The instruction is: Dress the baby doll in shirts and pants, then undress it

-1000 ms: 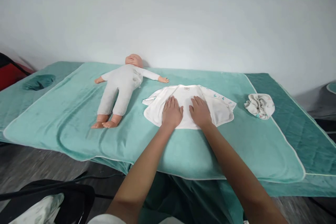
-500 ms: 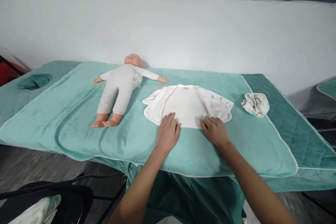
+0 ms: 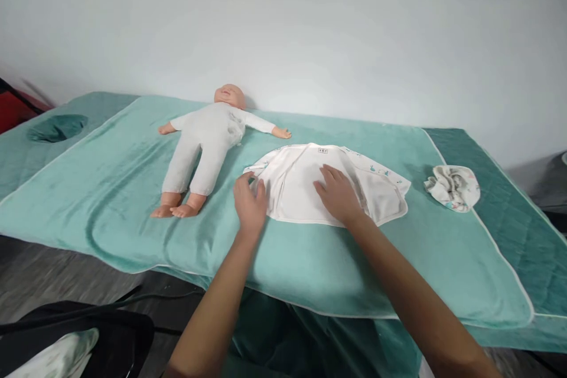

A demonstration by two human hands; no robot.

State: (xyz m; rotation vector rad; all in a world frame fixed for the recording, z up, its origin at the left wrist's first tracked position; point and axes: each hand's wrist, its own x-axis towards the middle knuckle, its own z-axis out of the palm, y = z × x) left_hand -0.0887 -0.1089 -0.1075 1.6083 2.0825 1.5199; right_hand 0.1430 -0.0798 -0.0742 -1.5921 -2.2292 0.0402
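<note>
A white baby shirt (image 3: 305,189) with a small printed pattern on its sleeves lies spread open on the teal blanket (image 3: 283,260). At its left edge is my left hand (image 3: 250,204), thumb and fingers apart around the edge of the cloth, with no firm grip showing. My right hand (image 3: 339,195) rests over the middle of the shirt with its fingers spread, holding nothing. To the left of the shirt a baby doll (image 3: 204,136) in a white bodysuit lies on its back, arms stretched out.
A crumpled patterned cloth piece (image 3: 454,188) lies right of the shirt. The bed's face hole (image 3: 58,128) is at far left. A white wall (image 3: 283,41) stands behind the bed. A black seat (image 3: 119,331) with patterned cloth on it is at lower left.
My left hand has moved left to the shirt's left edge. My right hand has left the lower hem and moved up over the shirt's middle, its fingers now spread. The view has shifted slightly.
</note>
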